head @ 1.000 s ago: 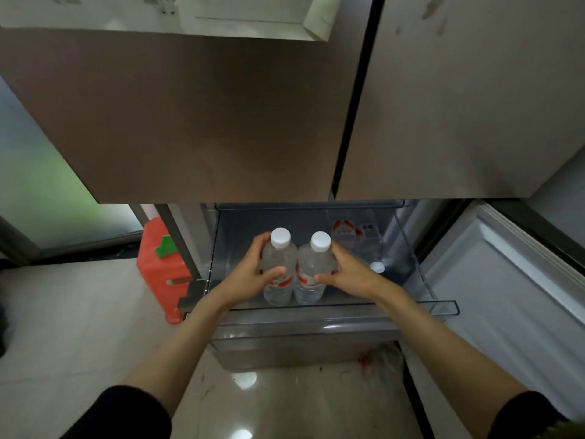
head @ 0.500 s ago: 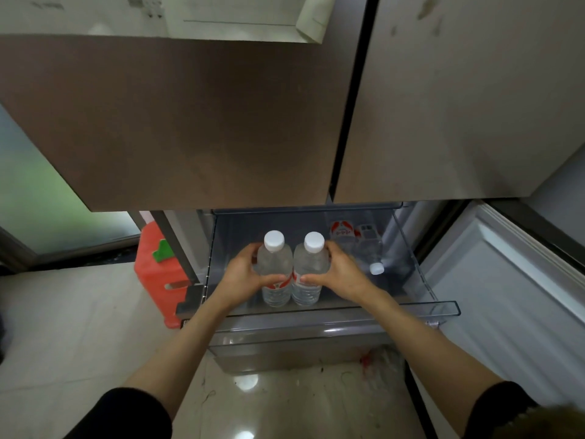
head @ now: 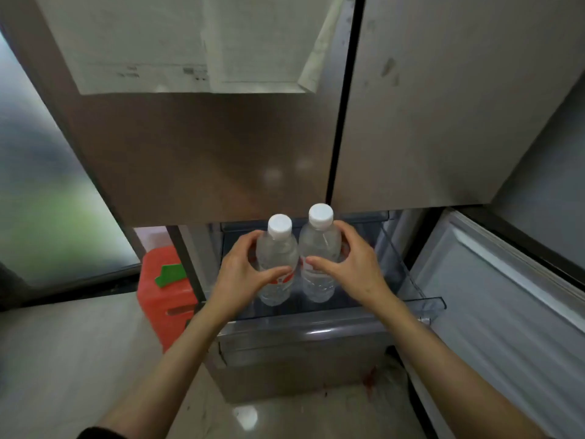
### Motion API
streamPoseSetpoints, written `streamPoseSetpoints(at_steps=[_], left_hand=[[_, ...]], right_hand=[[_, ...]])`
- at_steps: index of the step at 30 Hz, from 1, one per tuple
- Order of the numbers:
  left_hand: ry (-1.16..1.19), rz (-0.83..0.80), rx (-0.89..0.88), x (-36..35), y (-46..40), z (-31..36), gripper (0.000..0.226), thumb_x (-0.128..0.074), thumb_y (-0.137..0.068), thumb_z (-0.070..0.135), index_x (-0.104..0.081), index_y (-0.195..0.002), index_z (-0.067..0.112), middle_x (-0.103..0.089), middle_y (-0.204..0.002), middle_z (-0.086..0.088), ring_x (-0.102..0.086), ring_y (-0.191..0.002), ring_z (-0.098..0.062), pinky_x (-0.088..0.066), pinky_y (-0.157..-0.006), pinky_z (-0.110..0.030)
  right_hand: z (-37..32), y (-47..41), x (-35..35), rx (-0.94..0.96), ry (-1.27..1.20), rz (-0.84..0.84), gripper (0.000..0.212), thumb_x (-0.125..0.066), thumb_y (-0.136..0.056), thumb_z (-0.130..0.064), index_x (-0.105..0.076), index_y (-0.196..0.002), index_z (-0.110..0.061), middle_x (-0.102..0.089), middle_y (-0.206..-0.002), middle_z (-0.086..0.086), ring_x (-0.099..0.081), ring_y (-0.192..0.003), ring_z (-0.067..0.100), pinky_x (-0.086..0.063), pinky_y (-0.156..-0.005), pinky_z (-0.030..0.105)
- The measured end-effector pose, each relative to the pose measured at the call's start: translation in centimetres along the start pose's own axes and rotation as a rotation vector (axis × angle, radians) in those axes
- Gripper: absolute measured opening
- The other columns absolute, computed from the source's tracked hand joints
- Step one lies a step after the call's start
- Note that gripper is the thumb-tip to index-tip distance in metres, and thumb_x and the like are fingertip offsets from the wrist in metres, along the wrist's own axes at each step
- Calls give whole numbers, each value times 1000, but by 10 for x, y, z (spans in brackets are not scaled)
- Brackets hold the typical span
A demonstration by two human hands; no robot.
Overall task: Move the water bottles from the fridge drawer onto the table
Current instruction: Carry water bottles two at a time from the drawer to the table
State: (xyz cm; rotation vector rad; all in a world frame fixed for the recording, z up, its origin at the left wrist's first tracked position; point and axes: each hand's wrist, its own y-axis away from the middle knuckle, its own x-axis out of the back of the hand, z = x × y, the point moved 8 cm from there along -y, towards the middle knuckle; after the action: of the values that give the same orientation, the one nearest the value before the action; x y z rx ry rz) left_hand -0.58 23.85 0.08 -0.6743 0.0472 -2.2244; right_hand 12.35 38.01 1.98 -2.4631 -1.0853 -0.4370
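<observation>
Head view, looking down at an open fridge drawer (head: 424, 304) of clear plastic, pulled out below two closed brown fridge doors (head: 221, 147). Two clear water bottles with white caps stand upright and side by side above the drawer, their walls touching or nearly so. The left hand (head: 240, 274) grips the left bottle (head: 277, 258) — fingers curled round its far left side, thumb across the front just over the red-and-white label. The right hand (head: 351, 267) grips the right bottle (head: 319, 248) in mirror fashion, fingers wrapped round the right side and thumb laid across the front at label height. The right bottle's cap sits slightly higher in the frame than the left one's. Whether the bottle bases rest on the drawer floor or hang just above it cannot be told; the bases show through the clear front wall. Both forearms reach forward from the bottom edge, with dark sleeves at the elbows.

Surroundings: a red plastic container (head: 164, 289) with a green piece on top stands on the pale tiled floor (head: 63, 359) left of the drawer; white paper sheets (head: 177, 42) are fixed to the left fridge door; an opened white lower door (head: 506, 312) lies to the right — its inner face ribbed.
</observation>
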Motion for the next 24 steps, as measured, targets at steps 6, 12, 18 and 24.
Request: streamPoseSetpoints(at_steps=[6, 12, 18, 24], left_hand=[[115, 190, -72, 51, 22, 67, 64, -63, -64, 52, -43, -120, 29, -53, -117, 10, -56, -102, -1, -48, -78, -15], [148, 457, -11, 91, 77, 85, 58, -58, -65, 56, -48, -115, 28, -57, -105, 16, -60, -96, -4, -51, -69, -13], [35, 743, 116, 132, 183, 67, 53, -61, -64, 52, -51, -110, 26, -59, -105, 4, -60, -90, -6, -48, -70, -13], [-114, 979, 249, 195, 300, 55, 37, -72, -73, 34, -52, -105, 31, -60, -97, 10, -60, -87, -5, -52, -75, -21]], right_hand=[[-69, 1, 11, 146, -188, 20, 54, -74, -70, -39, -48, -117, -34, -59, -117, -9, -57, -107, 4, -50, -90, 27], [-118, 23, -15, 263, -323, -164, 37, -73, -73, -33, -52, -102, -43, -64, -105, -13, -62, -95, -1, -51, -80, 18], [-145, 78, -77, 321, -375, -443, 31, -73, -75, -29, -55, -97, -42, -65, -98, -16, -64, -92, 2, -54, -81, 26], [-196, 148, -160, 400, -395, -697, 31, -71, -77, -29, -52, -98, -41, -62, -98, -16, -61, -89, -3, -51, -75, 15]])
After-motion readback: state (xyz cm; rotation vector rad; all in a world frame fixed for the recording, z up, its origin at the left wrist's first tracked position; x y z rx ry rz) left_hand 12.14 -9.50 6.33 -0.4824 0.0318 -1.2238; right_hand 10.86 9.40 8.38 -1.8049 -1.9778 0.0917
